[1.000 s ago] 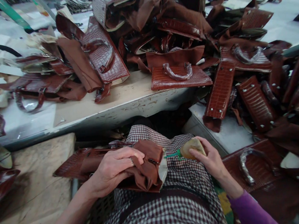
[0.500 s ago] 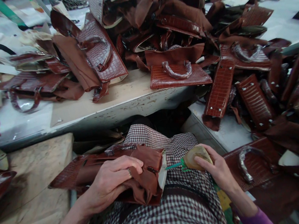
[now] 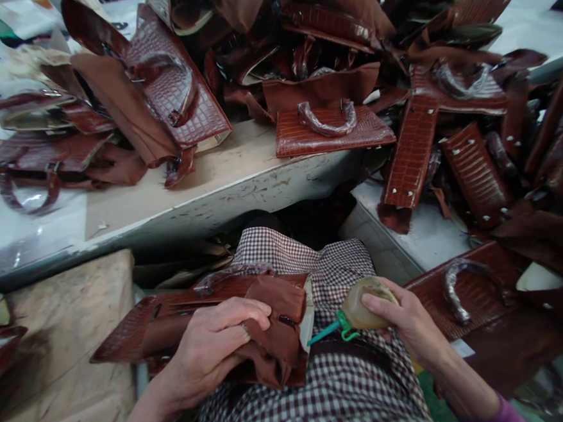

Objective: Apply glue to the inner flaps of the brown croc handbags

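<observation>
A reddish-brown, crocodile-patterned handbag piece (image 3: 182, 303) lies across my checked apron (image 3: 308, 251). My left hand (image 3: 218, 344) presses on its folded brown lining, fingers closed over the fabric. At the bag's right end runs a pale edge (image 3: 308, 315). My right hand (image 3: 404, 315) grips a soft, yellowish squeeze bottle (image 3: 365, 305) with a green cap and a thin teal nozzle (image 3: 325, 333). The nozzle's tip is at the pale edge; whether it touches is hard to tell. A plastic-wrapped handle (image 3: 232, 275) sits along the bag's far side.
Brown handbags (image 3: 334, 130) and loose bag parts are heaped on the workbench (image 3: 212, 190) ahead. More pieces lie on the right-hand table (image 3: 438, 242), with another bag (image 3: 465, 288) close to my right forearm. At left is a worn wooden board (image 3: 73, 335).
The bottle's nozzle has moved down along the pale edge, and the bottle is tilted more. My left hand keeps its place on the bag. The view has shifted slightly.
</observation>
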{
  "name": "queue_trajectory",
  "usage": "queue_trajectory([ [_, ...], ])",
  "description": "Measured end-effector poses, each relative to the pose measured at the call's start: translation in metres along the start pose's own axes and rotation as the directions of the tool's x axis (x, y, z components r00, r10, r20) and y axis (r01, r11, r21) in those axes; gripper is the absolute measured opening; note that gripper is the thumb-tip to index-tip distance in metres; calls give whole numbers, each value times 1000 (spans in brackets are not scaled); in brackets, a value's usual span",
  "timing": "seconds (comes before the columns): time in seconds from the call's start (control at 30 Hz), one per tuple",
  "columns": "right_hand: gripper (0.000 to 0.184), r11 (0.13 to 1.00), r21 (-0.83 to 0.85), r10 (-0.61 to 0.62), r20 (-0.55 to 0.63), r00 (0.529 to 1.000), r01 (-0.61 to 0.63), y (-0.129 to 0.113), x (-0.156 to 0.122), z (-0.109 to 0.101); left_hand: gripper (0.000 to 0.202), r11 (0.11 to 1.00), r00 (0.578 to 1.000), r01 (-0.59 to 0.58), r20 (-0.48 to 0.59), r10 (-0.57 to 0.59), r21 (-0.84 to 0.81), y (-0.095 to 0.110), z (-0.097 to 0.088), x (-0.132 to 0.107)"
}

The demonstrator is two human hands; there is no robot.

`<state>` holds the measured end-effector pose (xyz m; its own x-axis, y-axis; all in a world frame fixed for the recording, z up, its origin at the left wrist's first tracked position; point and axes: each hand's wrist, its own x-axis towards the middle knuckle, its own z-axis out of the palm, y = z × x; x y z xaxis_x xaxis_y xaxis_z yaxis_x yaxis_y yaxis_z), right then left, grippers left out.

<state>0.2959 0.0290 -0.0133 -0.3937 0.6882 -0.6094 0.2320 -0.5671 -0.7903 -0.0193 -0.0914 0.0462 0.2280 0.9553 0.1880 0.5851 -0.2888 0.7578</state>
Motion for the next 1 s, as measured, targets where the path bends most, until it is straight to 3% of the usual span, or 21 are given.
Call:
queue_trajectory([
  [0.23,42,995,91,51,6,999,-51,-7,-19,8,14,1000,1000,9,9,-9,-25,-3,-1,-2],
  [0.4,46,999,28,28,-32,999,-28,0,-11,3,15,999,999,29,16,-28,-39,-5,0,-3],
  [0.63,51,987,-159,-44,-174,984,16,1,4,-6,15,998,999,38,25,-36,-53,-4,0,0],
  [0.87,52,996,-90,-34,-62,998,28,9,-1,-7,20,999,1000,11,5,-11,-35,-1,-1,6],
  [1.0,49,991,-133,-48,-155,987,27,7,3,-8,20,1000,1000,-7,15,8,-30,-1,-2,7],
])
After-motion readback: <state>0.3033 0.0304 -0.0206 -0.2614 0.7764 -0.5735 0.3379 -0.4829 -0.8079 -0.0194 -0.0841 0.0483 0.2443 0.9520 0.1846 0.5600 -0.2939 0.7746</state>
